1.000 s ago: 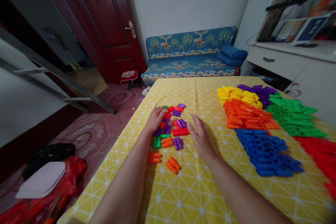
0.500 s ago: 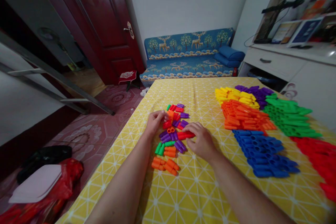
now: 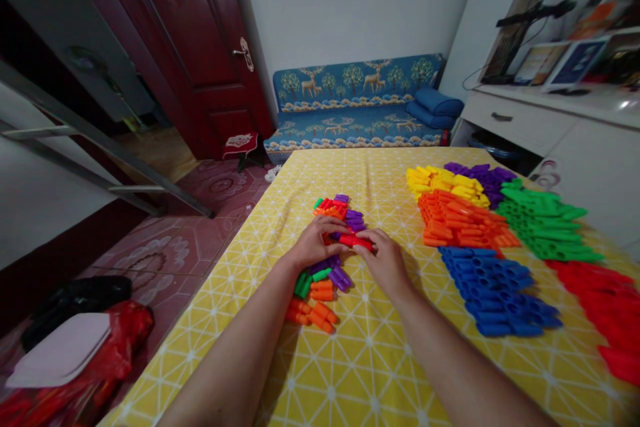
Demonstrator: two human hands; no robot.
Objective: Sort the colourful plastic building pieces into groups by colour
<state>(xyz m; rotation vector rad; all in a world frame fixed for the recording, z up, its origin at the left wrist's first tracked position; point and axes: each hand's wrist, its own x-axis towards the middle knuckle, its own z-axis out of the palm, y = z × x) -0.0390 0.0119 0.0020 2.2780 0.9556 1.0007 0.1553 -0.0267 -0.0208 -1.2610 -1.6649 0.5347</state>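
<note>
- Illumination: subdued indoor light; the doorway [image 3: 145,140] at left lies in deep shade, its fan [image 3: 86,60] indistinct.
- Glare: small highlights on the white cabinet top [image 3: 595,99].
- Shadow: soft-edged, beside the left forearm [image 3: 245,333].
- Optics: wide-angle stretching; rightmost red pieces [image 3: 600,307] blurred.

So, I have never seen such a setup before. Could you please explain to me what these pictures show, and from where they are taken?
There is no machine here: a person works with two bare hands. All pictures come from one camera on the person's head, looking forward and down. On the yellow patterned cloth, a mixed group near the hands includes orange pieces, purple pieces and green pieces. To the right lie larger single-colour piles: yellow, purple, orange, green, blue and red. The left hand and right hand together hold red plastic.
</note>
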